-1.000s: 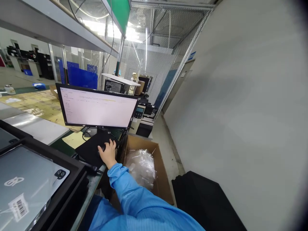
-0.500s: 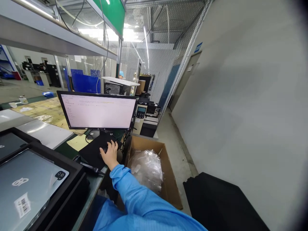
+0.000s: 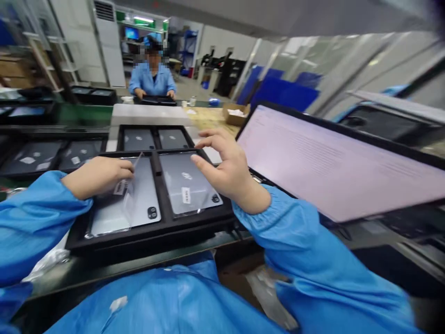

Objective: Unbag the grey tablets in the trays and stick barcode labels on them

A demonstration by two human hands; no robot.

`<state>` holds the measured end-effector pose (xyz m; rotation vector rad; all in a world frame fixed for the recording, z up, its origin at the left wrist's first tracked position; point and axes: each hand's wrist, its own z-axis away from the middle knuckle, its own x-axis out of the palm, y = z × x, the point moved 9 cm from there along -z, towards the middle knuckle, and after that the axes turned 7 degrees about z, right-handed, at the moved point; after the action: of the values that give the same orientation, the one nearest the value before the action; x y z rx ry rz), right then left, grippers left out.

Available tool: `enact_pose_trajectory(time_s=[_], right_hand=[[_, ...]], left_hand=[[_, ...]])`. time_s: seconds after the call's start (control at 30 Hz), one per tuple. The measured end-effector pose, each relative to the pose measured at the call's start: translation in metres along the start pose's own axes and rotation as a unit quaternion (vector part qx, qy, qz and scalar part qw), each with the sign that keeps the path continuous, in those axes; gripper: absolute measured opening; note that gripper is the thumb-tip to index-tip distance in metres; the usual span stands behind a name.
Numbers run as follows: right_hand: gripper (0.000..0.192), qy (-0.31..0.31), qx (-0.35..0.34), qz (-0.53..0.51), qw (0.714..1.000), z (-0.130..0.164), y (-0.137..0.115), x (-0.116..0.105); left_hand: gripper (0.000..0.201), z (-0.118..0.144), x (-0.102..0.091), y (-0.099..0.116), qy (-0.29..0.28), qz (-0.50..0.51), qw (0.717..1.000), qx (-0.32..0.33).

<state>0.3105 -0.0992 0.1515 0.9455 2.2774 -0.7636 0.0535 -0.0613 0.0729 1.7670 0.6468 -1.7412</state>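
Two grey tablets lie side by side in a black foam tray on the bench before me. My left hand (image 3: 100, 175) is over the left tablet (image 3: 144, 195), its fingers curled on a clear plastic film (image 3: 129, 204) that is partly raised from the tablet's back. A barcode label shows under the fingers. My right hand (image 3: 227, 167) hovers at the upper right corner of the right tablet (image 3: 181, 178), fingers apart and holding nothing. That tablet has a white label and a camera bump.
A lit monitor (image 3: 333, 167) stands close on the right. Behind the near tray is another tray of tablets (image 3: 139, 138), with more tablets (image 3: 38, 155) at left. Across the bench a person in blue (image 3: 153, 79) handles a black tray. A small carton (image 3: 235, 118) sits beyond.
The view has swung left from the monitor and carton to the tablet tray. My right hand has left the mouse and moved above the tablets. My left hand has come into view.
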Motion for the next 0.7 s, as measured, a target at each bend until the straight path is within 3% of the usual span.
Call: enact_pose_trajectory(time_s=[0.1,0.2,0.27,0.33,0.43,0.6,0.7], right_hand=[[0.017,-0.172,0.037,-0.101,0.979,-0.009,-0.043,0.067],[0.018,-0.355,0.156,-0.164,0.907,0.003,-0.06,0.149],[0.025,-0.419,0.226,-0.182,0.86,0.009,-0.063,0.193],[0.032,-0.417,0.27,-0.183,0.848,0.007,-0.06,0.223],[0.036,-0.37,0.289,-0.181,0.864,-0.002,-0.057,0.246],[0.032,-0.358,0.29,-0.186,0.868,-0.001,-0.057,0.254],[0.029,-0.361,0.306,-0.205,0.857,0.002,-0.054,0.254]], left_hand=[[0.055,0.038,-0.014,-0.03,0.09,0.022,0.994,-0.056],[0.05,0.075,-0.018,-0.049,0.204,0.031,0.978,-0.029],[0.041,0.093,-0.015,-0.059,0.25,0.047,0.967,-0.015],[0.034,0.104,-0.012,-0.067,0.281,0.075,0.957,-0.01],[0.026,0.117,-0.014,-0.071,0.337,0.118,0.934,-0.005],[0.017,0.131,-0.001,-0.089,0.395,0.216,0.89,-0.07],[0.012,0.165,0.005,-0.117,0.507,0.284,0.801,-0.144]])
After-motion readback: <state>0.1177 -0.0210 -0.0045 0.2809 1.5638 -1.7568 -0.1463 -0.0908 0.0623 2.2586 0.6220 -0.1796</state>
